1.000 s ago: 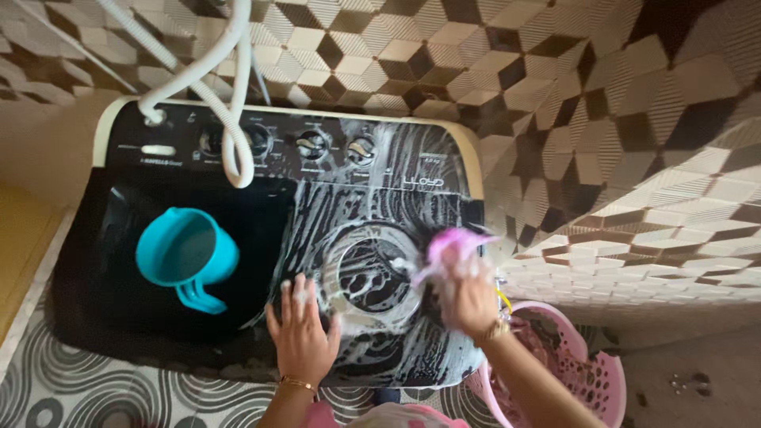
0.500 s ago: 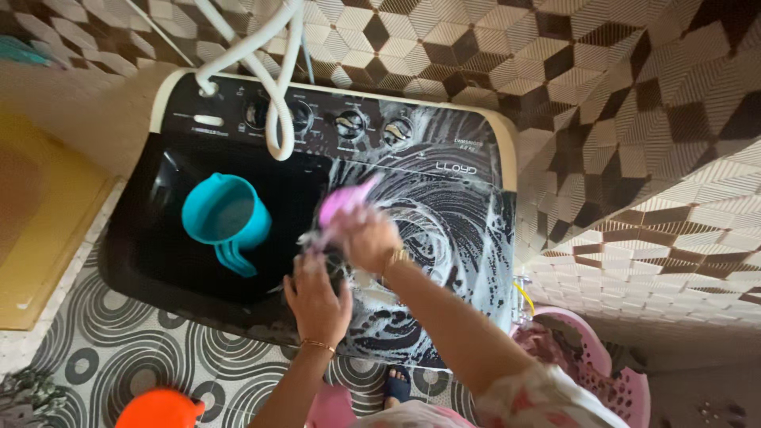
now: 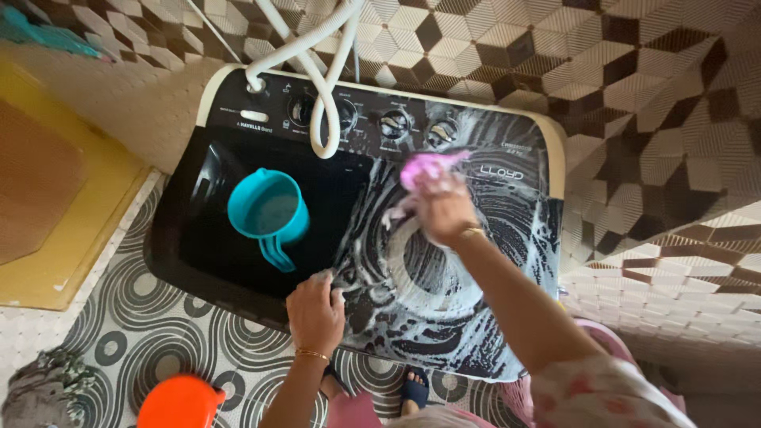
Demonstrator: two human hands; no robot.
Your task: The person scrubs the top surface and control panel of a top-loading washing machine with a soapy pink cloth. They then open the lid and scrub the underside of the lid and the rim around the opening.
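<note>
A black twin-tub washing machine [image 3: 238, 261] stands against the tiled wall, its right lid smeared with white soap foam. My right hand [image 3: 444, 210] is closed on a pink scrub pad [image 3: 424, 168] and presses it on the foamy lid near the control knobs [image 3: 394, 124]. My left hand [image 3: 315, 311] rests flat on the machine's front edge, fingers in the foam. A teal plastic mug [image 3: 268, 212] stands on the left lid, apart from both hands.
White hoses [image 3: 317, 75] hang over the control panel. A yellow mat [image 3: 55, 206] lies to the left, an orange tub [image 3: 181, 403] and a grey cloth heap [image 3: 43, 388] at bottom left, a pink basket [image 3: 610, 341] at bottom right. My feet stand by the machine.
My right hand has carried the pink pad from the lid's centre up toward the knobs. My left hand has slid to the front edge. The view has shifted right.
</note>
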